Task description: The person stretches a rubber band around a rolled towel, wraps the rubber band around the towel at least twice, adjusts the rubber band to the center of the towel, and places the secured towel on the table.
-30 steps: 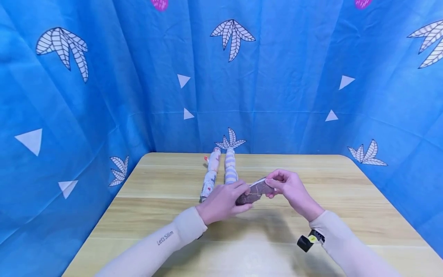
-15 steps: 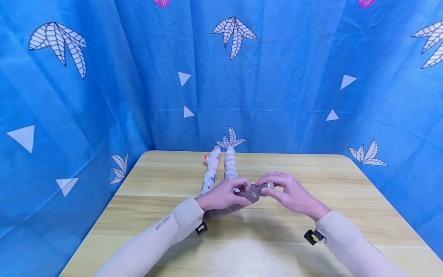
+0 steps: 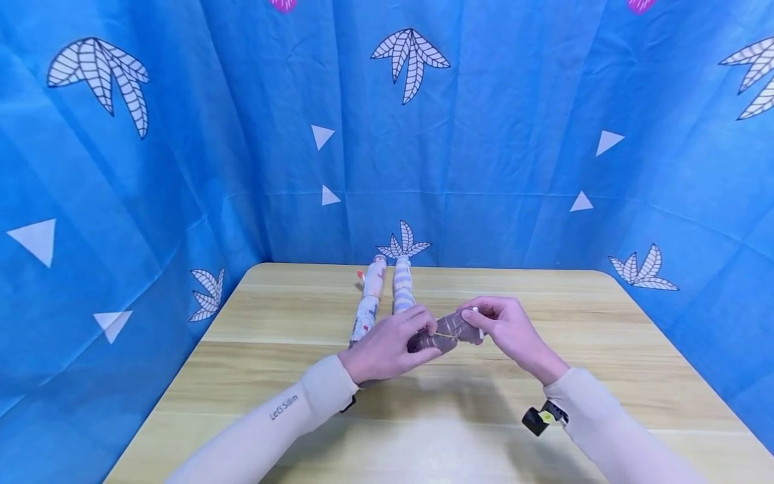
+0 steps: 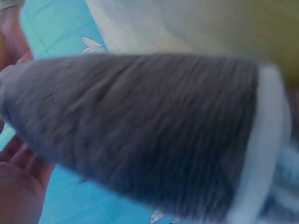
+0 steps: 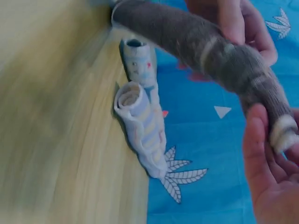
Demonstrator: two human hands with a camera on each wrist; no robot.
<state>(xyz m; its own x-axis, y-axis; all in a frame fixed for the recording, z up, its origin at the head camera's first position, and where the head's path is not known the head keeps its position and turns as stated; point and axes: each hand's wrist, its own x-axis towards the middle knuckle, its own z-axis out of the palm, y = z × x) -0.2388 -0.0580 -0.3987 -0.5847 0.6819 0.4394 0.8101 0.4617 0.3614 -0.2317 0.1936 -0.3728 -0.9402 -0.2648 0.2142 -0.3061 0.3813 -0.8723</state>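
Note:
A long grey-brown rolled towel (image 3: 457, 328) with pale bands is held up over the table, bending along its length. My left hand (image 3: 387, 344) grips it along its middle, fingers over the far side and thumb nearer me. At the roll's right end, my right hand (image 3: 510, 334) pinches the pale tip between thumb and fingers. The left wrist view shows the roll's fuzzy body (image 4: 140, 126) large and blurred, with a white edge at its wide end. In the head view my left hand and forearm hide the roll's left part.
Two more rolled towels lie side by side toward the table's back edge: a striped one (image 3: 403, 286) and a white patterned one (image 3: 366, 316) with a small red tag. Blue printed curtains (image 3: 502, 134) enclose the wooden table (image 3: 290, 323) at the back and sides.
Both hands keep hold of the grey-brown towel. The right hand first came over the roll closer to the left hand, then drew back right, and the roll turned between them.

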